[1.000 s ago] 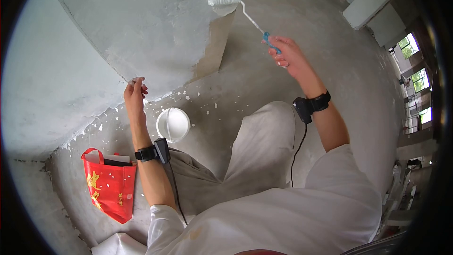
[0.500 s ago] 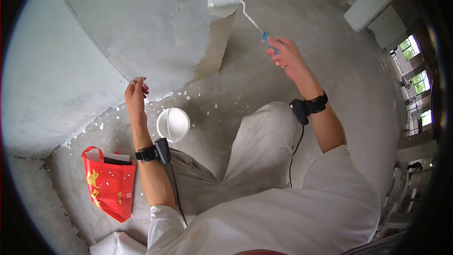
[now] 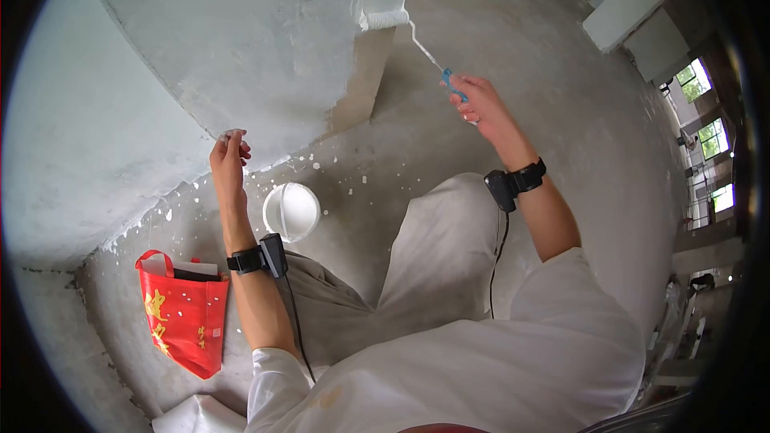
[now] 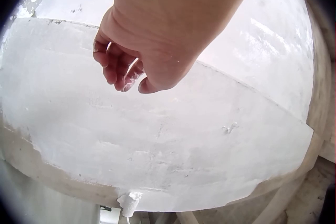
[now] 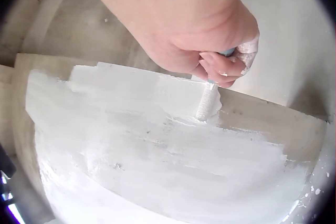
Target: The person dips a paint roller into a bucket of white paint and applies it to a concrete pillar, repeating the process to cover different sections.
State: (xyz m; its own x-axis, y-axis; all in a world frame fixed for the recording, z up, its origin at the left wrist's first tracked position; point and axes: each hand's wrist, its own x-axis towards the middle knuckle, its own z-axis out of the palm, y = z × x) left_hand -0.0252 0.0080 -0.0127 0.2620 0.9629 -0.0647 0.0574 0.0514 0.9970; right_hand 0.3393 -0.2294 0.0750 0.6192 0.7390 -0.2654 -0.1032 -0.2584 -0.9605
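Covered, cropped, unclear
The paint roller handle (image 3: 451,84) is mostly buried in the right hand (image 3: 481,104), with only a blue sliver showing. Whether the left hand (image 3: 228,152) pinches anything cannot be told. Contents of the red bag (image 3: 186,321) at 8 o'clock are too small to name; the white sheet (image 3: 196,417) at 7 o'clock is cropped by the lens edge.

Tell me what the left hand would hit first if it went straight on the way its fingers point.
The left hand points at the white-painted wall, near its lower edge, so it would likely meet that painted surface first. The gap looks small, though depth is unclear.
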